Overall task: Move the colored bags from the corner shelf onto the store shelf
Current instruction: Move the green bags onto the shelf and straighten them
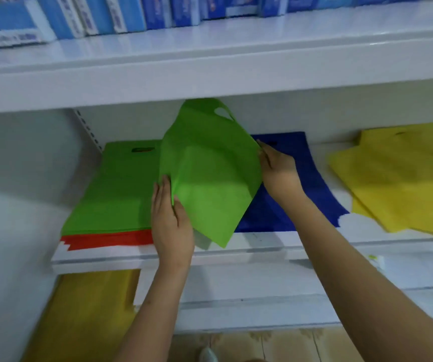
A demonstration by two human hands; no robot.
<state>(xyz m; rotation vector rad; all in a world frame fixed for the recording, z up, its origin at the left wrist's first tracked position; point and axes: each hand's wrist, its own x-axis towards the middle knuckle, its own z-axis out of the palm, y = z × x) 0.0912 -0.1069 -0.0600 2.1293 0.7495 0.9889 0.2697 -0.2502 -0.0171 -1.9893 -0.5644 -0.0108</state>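
Over the middle shelf [173, 253], a green bag [210, 178] is up in the air, tilted on a slant, held between both hands. Its cut-out handle end points up toward the underside of the upper shelf [210, 82], its lower corner dips down past the shelf's front lip. The left hand [171, 220] has the bag's left edge, thumb lying over the front of the fabric and the long fingers running up beside it, so that's a pinch along the edge. The right hand [279, 171] takes the opposite edge, fingertips closed onto the fabric right at the fold, wrist angled in from the right.

Under and to the left of the raised bag lies a flat green stack [111, 189], handle slot toward the back wall. Peeking out beneath that stack at the front is a red layer [111, 240], its edge stepped. Just to the right, partly hidden behind the lifted bag and the right hand, a blue stack [296, 194] lies flat on the same board. Farther right again, well apart from the blue, yellow bags [403, 178] are spread loosely, overlapping each other at angles.

Up top, a row of blue and white boxes [132, 19] stands along the upper shelf. Down below, a yellow sheet [85, 317] shows at the lower left under the middle board, and a strip of tiled floor [275, 346] appears between the forearms.
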